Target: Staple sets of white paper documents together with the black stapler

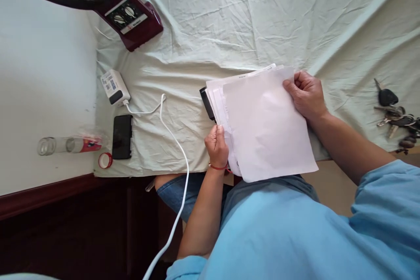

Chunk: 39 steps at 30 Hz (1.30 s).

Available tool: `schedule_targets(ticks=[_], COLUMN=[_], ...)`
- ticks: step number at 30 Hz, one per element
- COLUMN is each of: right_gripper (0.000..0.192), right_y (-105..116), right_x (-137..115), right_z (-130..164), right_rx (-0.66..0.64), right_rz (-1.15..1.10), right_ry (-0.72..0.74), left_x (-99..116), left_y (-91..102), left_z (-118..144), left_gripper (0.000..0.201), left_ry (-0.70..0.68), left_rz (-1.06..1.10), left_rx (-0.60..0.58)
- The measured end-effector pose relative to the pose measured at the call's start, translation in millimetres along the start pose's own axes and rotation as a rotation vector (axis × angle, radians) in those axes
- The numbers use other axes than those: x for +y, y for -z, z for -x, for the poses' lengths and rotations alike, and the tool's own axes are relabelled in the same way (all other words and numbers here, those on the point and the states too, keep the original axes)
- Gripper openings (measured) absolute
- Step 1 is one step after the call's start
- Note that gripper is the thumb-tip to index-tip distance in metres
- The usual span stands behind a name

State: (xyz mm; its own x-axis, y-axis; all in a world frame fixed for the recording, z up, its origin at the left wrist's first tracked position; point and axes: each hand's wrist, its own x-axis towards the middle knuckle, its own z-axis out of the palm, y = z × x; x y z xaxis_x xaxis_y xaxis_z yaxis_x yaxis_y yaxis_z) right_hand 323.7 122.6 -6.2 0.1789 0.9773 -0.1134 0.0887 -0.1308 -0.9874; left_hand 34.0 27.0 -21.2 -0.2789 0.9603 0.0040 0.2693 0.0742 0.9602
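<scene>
A loose stack of white paper sheets point(269, 127) is held over the table's near edge. The top sheet's visible side is blank, and small print shows on a sheet behind it. My left hand point(217, 145) is closed on the stack's left edge, thumb on top. At the upper right corner, my right hand point(306, 94) pinches the paper between thumb and curled fingers. A black object point(207, 104) pokes out from behind the stack at the left; most of it is hidden, so its kind cannot be made out.
A white charger block point(114, 87) with a white cable point(177, 138) and a black phone point(122, 137) lie left, near a glass bottle point(68, 145) and red cap point(105, 160). A dark red fan point(131, 22) stands behind. Keys point(393, 113) lie right on the pale green cloth point(210, 22).
</scene>
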Motion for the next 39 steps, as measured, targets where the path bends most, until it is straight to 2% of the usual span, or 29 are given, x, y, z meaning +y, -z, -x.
schedule_targets(ticks=[3, 14, 20, 26, 36, 39], right_gripper=[0.056, 0.045, 0.044, 0.044, 0.034, 0.032], right_y=[-2, -1, -1, -1, 2, 2], right_x=[-2, -1, 9, 15, 17, 15], right_z=[0, 0, -4, -6, -6, -5], right_rx=[0.04, 0.04, 0.061, 0.118, 0.114, 0.12], right_rz=[0.004, -0.071, -0.078, -0.024, 0.081, 0.068], right_ry=[0.03, 0.055, 0.084, 0.063, 0.042, 0.031], left_x=[3, 4, 4, 4, 1, -2], left_y=[-0.8, -0.4, -1.1, -1.8, -4.6, -6.4], left_z=[0, 0, -1, 1, 2, 2], left_gripper=[0.066, 0.06, 0.066, 0.063, 0.066, 0.067], left_ry=[-0.032, -0.093, -0.15, -0.16, -0.347, -0.364], left_rz=[-0.042, -0.139, -0.203, -0.201, -0.377, -0.458], left_rx=[-0.002, -0.042, -0.029, -0.08, -0.143, -0.143])
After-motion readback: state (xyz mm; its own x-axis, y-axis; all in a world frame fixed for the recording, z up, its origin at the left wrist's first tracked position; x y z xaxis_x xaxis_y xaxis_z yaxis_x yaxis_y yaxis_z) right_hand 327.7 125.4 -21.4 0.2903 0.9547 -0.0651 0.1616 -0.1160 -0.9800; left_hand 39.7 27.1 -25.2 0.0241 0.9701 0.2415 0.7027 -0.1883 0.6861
